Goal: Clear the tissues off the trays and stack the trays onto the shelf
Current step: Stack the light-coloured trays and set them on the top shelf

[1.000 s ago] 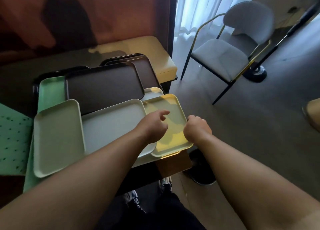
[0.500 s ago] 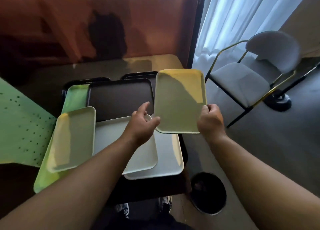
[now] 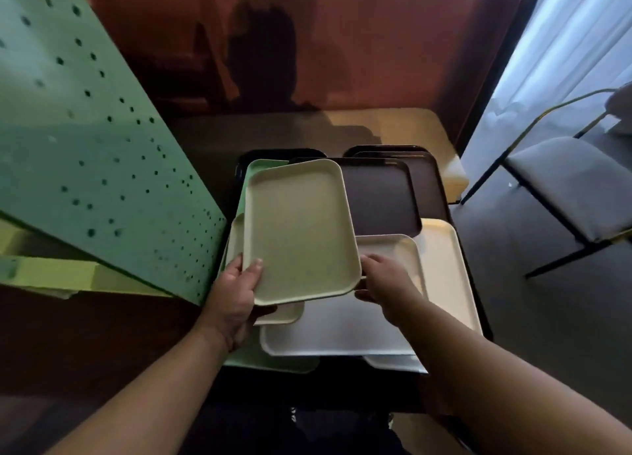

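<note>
I hold a pale yellow tray (image 3: pixel 301 229) with both hands above the pile of trays on the table. My left hand (image 3: pixel 236 290) grips its near left corner, thumb on top. My right hand (image 3: pixel 386 280) holds its near right corner. Directly beneath lies a similar cream tray (image 3: pixel 284 312). A white tray (image 3: pixel 342 331), a larger cream tray (image 3: pixel 444 266), a light green tray (image 3: pixel 273 360) and dark brown trays (image 3: pixel 383 198) lie spread around. No tissues are visible on any tray.
A green perforated shelf panel (image 3: pixel 85 140) rises on the left, close to the trays. A grey chair with gold and black legs (image 3: pixel 567 181) stands on the right by a white curtain. A brown wall backs the table (image 3: pixel 393 129).
The yellow tray, lifted off the right side of the pile a second ago, has been carried leftward and now hangs over the cream tray on the left. My view has swung left toward the shelf.
</note>
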A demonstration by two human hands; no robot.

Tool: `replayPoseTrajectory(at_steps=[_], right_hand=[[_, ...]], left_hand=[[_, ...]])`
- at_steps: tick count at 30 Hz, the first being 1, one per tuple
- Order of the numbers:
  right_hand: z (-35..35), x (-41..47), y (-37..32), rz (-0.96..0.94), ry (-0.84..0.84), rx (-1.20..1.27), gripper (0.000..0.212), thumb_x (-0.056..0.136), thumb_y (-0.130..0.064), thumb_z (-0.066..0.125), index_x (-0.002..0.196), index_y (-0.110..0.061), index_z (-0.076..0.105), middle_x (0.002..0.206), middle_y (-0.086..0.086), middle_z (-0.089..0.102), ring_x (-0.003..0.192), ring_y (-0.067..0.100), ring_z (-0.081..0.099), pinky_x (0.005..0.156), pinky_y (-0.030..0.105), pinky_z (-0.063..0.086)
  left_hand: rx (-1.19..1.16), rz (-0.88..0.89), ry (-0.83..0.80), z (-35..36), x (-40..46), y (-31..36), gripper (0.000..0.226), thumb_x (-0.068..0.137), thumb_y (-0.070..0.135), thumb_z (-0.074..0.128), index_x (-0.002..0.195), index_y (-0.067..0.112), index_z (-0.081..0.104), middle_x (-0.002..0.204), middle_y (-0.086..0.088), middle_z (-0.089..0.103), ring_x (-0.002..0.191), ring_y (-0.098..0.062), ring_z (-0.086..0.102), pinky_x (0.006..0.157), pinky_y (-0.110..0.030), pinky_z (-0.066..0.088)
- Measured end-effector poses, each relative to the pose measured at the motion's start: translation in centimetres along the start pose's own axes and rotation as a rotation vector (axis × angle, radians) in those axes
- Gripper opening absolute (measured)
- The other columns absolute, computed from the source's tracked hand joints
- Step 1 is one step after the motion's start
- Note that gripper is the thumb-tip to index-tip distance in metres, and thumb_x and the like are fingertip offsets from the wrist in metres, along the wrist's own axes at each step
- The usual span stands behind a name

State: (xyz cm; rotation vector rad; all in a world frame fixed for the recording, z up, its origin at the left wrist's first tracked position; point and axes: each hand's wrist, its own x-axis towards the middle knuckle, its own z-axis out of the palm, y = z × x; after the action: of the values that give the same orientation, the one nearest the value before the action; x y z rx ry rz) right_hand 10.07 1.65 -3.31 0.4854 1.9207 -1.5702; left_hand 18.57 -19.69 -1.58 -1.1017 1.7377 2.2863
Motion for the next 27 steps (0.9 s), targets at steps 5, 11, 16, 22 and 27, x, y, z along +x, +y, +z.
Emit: replayPoseTrajectory(at_steps=[5,11,16,22,27], right_hand=[[6.1,0.3,1.6,-0.004,-0.015,-0.274,0.017,0.082,0.0,0.065,0.092,-0.01,0.073,0.079,0.016,0.072,0.071,0.026,0.06,0.067,0.039,0.05],[9.4,0.4,1.5,-0.099,0.029,-0.527,0.014,0.089,-0.019,0.072,0.088,-0.029,0.062,0.094,0.0,0.068,0.092,0.025,0.065,0.087,0.04,0.057],[9.5,0.6,1.4,-0.049,0.052,-0.066,0.02,0.099,0.001,0.057,0.095,-0.018,0.063,0.096,0.005,0.067,0.085,0.018,0.065,0.063,0.022,0.059],[7.1,-0.3,2.0,-0.023,0.211,0.125,0.014,0.102,-0.02,0.055,0.109,-0.011,0.064,0.103,0.014,0.074,0.088,0.027,0.071,0.069,0.039,0.059],[4.7,-1.1,2.0,-0.125,0.278,0.348,0.022,0.111,-0.025,0.041,0.112,-0.012,0.059,0.099,0.015,0.069,0.084,0.03,0.067,0.068,0.048,0.058]], left_hand=[[-0.061,0.002,0.001,-3.8,1.4,0.1,0.019,0.105,0.02,0.045,0.109,0.02,0.064,0.1,-0.01,0.075,0.086,-0.03,0.069,0.072,-0.048,0.058],[-0.032,-0.026,-0.046,-5.5,2.7,0.1,0.021,0.105,0.025,0.045,0.116,0.018,0.062,0.11,-0.016,0.072,0.091,-0.033,0.07,0.066,-0.044,0.059],[-0.017,-0.029,-0.041,-6.0,2.9,0.5,0.028,0.106,0.025,0.044,0.126,0.011,0.058,0.112,-0.017,0.07,0.093,-0.034,0.068,0.071,-0.047,0.06],[0.234,0.111,-0.074,-5.3,3.3,1.3,0.042,0.104,0.032,0.046,0.138,0.008,0.056,0.124,-0.011,0.069,0.114,-0.028,0.065,0.103,-0.05,0.051],[0.439,0.302,-0.09,-2.1,3.2,2.0,0.043,0.101,0.041,0.046,0.134,0.018,0.059,0.119,-0.008,0.063,0.101,-0.023,0.067,0.091,-0.043,0.058]])
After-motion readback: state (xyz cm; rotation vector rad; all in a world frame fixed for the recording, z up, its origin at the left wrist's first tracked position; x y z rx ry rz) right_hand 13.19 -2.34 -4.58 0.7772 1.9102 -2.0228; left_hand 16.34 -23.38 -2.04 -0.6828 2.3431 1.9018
